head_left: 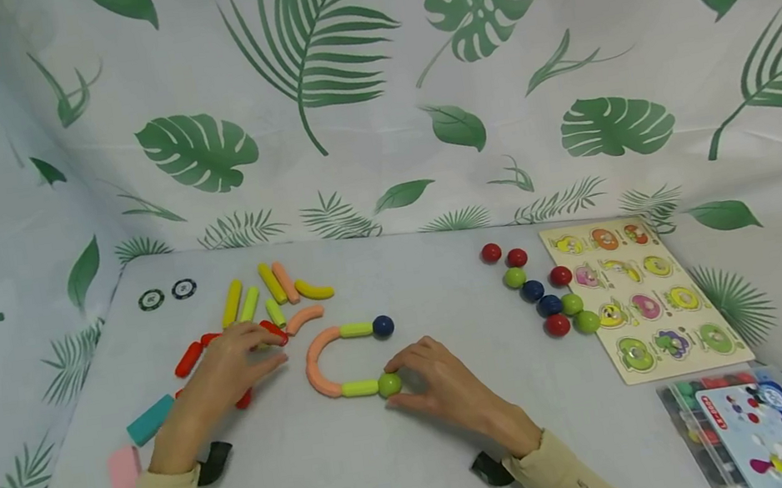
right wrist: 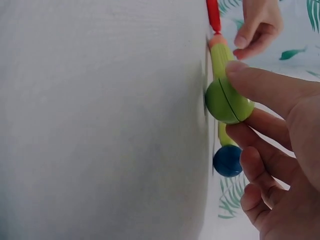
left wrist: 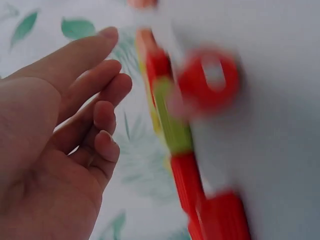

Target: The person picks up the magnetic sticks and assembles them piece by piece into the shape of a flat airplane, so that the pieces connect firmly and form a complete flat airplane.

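On the white table lies a U-shaped chain made of curved orange rods (head_left: pixel 314 365), two straight lime-green rods (head_left: pixel 356 329) and a ball on each end. One end carries a dark blue ball (head_left: pixel 383 326), the other a green ball (head_left: pixel 389 384). My right hand (head_left: pixel 446 383) pinches the green ball between thumb and fingers, clearly seen in the right wrist view. My left hand (head_left: pixel 231 367) is over the loose red rods (head_left: pixel 188 359) left of the chain, fingers relaxed and nothing in its grasp. In the left wrist view a blurred red piece (left wrist: pixel 210 80) shows beyond the fingertips.
Loose yellow rods (head_left: pixel 231 303) and other coloured pieces lie behind my left hand. A teal block (head_left: pixel 151 420) and a pink block (head_left: pixel 126 476) sit at left. Several balls (head_left: pixel 533 290) lie beside a fruit puzzle board (head_left: pixel 652 369); a boxed set (head_left: pixel 755 426) is front right.
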Motion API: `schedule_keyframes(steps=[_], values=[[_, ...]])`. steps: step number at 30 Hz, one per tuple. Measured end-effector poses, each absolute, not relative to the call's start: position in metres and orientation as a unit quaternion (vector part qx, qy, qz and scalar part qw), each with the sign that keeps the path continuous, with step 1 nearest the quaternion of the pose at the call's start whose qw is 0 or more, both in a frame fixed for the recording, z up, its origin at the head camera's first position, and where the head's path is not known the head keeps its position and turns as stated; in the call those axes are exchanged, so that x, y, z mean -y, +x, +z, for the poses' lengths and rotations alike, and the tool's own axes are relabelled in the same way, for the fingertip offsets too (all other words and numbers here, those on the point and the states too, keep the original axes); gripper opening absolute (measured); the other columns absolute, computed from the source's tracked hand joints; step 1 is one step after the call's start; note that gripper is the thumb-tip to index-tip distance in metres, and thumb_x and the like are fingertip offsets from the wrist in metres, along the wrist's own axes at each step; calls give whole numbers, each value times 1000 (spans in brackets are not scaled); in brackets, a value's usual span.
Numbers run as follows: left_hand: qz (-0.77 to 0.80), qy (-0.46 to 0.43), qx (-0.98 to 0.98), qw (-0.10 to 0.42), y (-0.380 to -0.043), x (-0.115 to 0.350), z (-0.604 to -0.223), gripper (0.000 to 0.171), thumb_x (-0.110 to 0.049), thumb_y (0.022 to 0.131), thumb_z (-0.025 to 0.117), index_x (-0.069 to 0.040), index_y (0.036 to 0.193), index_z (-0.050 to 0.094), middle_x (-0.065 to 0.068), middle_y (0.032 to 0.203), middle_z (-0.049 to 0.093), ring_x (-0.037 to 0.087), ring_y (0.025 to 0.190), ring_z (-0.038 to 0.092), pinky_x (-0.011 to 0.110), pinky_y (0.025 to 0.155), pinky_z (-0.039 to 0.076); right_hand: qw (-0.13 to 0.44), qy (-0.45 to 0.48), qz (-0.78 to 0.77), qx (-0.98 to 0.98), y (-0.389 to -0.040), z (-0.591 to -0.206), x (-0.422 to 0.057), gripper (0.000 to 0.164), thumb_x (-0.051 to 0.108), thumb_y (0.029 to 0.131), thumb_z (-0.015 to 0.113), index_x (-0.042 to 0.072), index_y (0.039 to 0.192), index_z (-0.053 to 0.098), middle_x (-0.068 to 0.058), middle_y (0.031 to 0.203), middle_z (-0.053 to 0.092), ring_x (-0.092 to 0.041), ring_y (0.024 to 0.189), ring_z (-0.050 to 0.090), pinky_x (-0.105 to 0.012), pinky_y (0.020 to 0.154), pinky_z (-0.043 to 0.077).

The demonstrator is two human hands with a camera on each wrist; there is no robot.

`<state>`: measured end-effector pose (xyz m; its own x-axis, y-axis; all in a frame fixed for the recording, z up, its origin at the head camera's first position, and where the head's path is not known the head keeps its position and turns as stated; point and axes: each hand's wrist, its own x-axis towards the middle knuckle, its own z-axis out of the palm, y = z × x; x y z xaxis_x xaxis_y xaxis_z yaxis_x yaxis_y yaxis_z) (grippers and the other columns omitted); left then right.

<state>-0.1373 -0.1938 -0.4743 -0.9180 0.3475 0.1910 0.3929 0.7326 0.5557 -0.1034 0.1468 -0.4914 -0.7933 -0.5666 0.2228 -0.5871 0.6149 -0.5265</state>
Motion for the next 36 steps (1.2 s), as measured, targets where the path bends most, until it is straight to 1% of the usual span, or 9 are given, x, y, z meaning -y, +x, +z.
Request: schedule_keyframes(steps=[2,5,9,13,16,21,28,32,36], values=[[-301,-188,934,50,-141,205,-476,25,-14,82,85,-6,105,78,9,104,70,27,99,62,48,88,55,13,317,299,900,-103,-490,-147,37,31,82,86,17,113,72,6,110,71,-10,105,55,-33,93,50],[-293,-180,937,56,-145,216,-479,27,-10,81,85,-4,107,77,11,104,70,28,97,61,49,87,55,11,313,299,901,-103,-489,-149,37,33,83,85,18,114,71,7,112,70,-9,106,54,-32,93,50],[-287,-170,942,42,-149,221,-480,30,-10,82,84,-4,111,76,12,106,69,28,98,60,49,89,55,13,309,306,900,-103,-488,-151,38,34,83,85,17,115,72,7,113,70,-8,107,54,-33,94,50],[-284,-160,945,28,-152,222,-480,31,-11,85,82,-3,114,74,14,111,67,31,104,58,53,95,50,16,308,314,898,-105,-487,-153,38,33,84,84,16,115,72,7,112,70,-9,107,55,-33,93,51],[-280,-157,947,28,-153,223,-481,31,-10,86,81,-1,115,73,15,112,66,32,106,57,55,96,48,20,309,319,896,-105,-487,-154,37,33,84,84,15,115,72,8,112,70,-10,106,56,-32,92,51],[-266,-162,949,46,-154,224,-485,31,-6,85,81,1,114,73,17,109,65,32,106,56,52,94,51,35,316,321,892,-107,-487,-155,36,33,84,84,15,113,72,6,111,71,-10,104,57,-31,90,51],[-240,-137,960,40,-157,224,-485,32,-7,85,81,2,115,72,18,108,64,32,104,55,51,95,51,56,323,321,888,-110,-491,-159,35,30,83,85,14,112,73,4,109,72,-13,103,58,-30,88,52],[-238,-137,961,37,-157,224,-484,30,-9,86,80,2,113,72,17,108,65,32,105,55,52,97,50,58,321,324,888,-111,-492,-161,34,28,84,84,13,112,73,4,108,72,-13,104,57,-31,87,52],[-256,-147,954,46,-158,222,-484,28,-13,87,80,0,111,73,15,106,66,30,103,57,51,96,50,53,312,326,891,-111,-490,-162,33,28,84,84,13,112,73,4,108,72,-12,104,57,-31,88,52]])
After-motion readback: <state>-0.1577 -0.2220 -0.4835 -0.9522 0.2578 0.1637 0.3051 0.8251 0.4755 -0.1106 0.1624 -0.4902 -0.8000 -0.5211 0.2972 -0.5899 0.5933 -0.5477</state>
